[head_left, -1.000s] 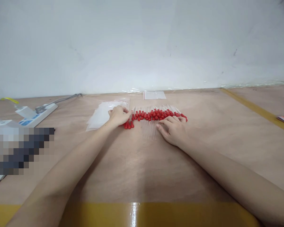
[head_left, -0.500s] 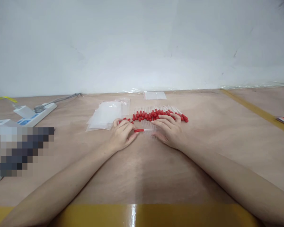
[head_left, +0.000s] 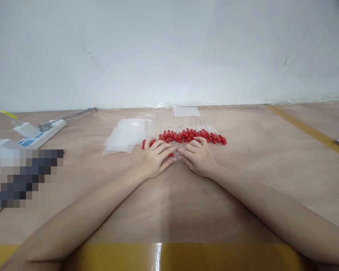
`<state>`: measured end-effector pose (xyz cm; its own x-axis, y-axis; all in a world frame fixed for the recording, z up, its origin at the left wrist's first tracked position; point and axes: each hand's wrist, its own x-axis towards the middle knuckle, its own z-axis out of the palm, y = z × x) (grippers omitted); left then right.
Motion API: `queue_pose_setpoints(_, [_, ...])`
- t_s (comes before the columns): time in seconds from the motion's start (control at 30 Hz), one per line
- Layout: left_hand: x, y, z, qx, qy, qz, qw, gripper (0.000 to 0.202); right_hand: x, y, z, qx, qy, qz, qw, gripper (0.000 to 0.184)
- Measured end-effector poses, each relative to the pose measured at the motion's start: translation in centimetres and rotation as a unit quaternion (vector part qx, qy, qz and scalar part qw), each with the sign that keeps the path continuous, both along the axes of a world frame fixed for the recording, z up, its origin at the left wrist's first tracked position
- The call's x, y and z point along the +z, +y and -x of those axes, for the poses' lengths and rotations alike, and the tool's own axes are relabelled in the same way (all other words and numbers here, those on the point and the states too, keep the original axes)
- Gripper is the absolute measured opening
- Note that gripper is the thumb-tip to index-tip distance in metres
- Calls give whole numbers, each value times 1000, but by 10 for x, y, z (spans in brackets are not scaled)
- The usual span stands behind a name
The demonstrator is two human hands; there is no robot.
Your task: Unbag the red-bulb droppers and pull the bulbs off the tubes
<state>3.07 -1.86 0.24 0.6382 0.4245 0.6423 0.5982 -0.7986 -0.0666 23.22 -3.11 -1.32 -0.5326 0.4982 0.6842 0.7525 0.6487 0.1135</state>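
Observation:
Close together at the middle of the table, my left hand [head_left: 158,158] and my right hand [head_left: 196,156] pinch one dropper between them. Its red rubber bulb [head_left: 171,155] is in my left fingers; the clear glass tube runs into my right fingertips, which cover much of it. Under and just behind the fingers lie loose clear tubes [head_left: 181,144], partly hidden. Beyond my hands spreads a row of droppers with red bulbs [head_left: 199,134], their tubes pointing to the wall. A few loose red bulbs [head_left: 144,143] show beside my left knuckles.
Clear plastic bags [head_left: 124,133] lie stacked left of the droppers. A small white packet [head_left: 186,111] is near the wall. On the left are a power strip [head_left: 49,134] with plugs and a blurred dark object [head_left: 31,177]. Yellow tape [head_left: 299,126] crosses the right side.
My hands have drawn together, the left moving right and the right moving left. Less of the dropper's bulb and tube shows between them. The view has shifted slightly.

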Motion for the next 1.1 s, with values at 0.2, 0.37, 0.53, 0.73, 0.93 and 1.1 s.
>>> queue_pose_setpoints(0.2, [2,-1,1,-12,28,-22,999,15,3,-3,2,24,12,-8,1000,25])
queue_pose_setpoints(0.37, [7,-3,2,-18,105,-12,994,21,6,-7,1,35,8,-50,998,23])
queue_pose_setpoints(0.53, [7,-3,5,-33,123,-7,992,22,5,-9,-2,54,-15,-110,992,16])
queue_pose_setpoints(0.73, [8,-6,8,-57,122,23,991,22,7,-13,-3,41,-59,-93,993,18])
queue_pose_setpoints(0.93, [8,-8,12,-76,124,76,986,28,12,-18,-7,61,-96,-17,993,21])
queue_pose_setpoints(1.1, [9,-10,11,-90,107,95,986,28,10,-19,-7,41,-100,-7,994,24])
